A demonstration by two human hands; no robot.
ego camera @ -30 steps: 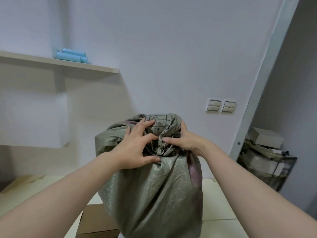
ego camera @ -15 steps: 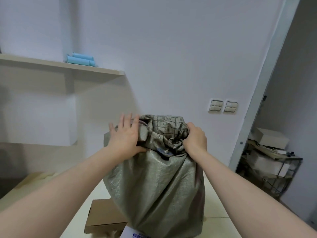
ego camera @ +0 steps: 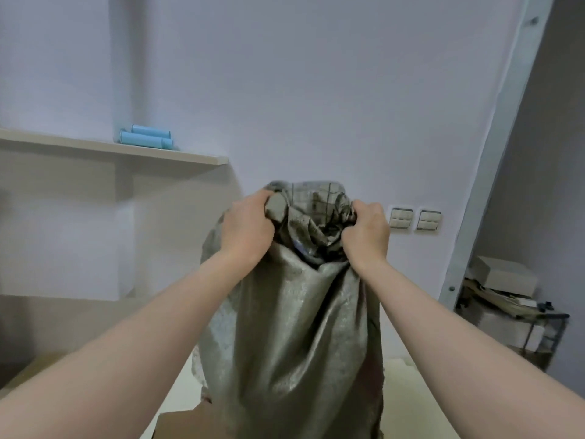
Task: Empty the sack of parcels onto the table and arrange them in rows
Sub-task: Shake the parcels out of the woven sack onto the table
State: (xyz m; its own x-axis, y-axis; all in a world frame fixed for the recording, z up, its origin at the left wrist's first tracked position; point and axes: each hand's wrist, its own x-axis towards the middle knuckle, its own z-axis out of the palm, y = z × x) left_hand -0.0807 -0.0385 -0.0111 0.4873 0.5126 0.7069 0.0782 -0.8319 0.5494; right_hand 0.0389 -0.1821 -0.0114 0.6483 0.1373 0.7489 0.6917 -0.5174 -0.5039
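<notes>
The job looked to be at its very first step — getting the sack [ego camera: 291, 337] open, or getting hold of it to tip it. It stood upright on the desk [ego camera: 408, 394], tall and bulging, its top bunched into folds. The left hand [ego camera: 245, 229] was curled tight round a wad of cloth on the left side of the gathered top; the right hand [ego camera: 367, 237] was fisted on the cloth on the other side. Both gripped the sack and nothing else.

What was inside could hardly be told. A small patch of blue showed down in the folds between the hands, perhaps a parcel, but it was too small to be sure. A brown cardboard box [ego camera: 180, 424] lay on the desk just beside the foot of the sack, at the lower edge of the view.

The next move probably called for either pulling the mouth wide or lifting by the bunched top and upending it — and a full sack would likely be heavy and floppy, so the grip needed to hold.
</notes>
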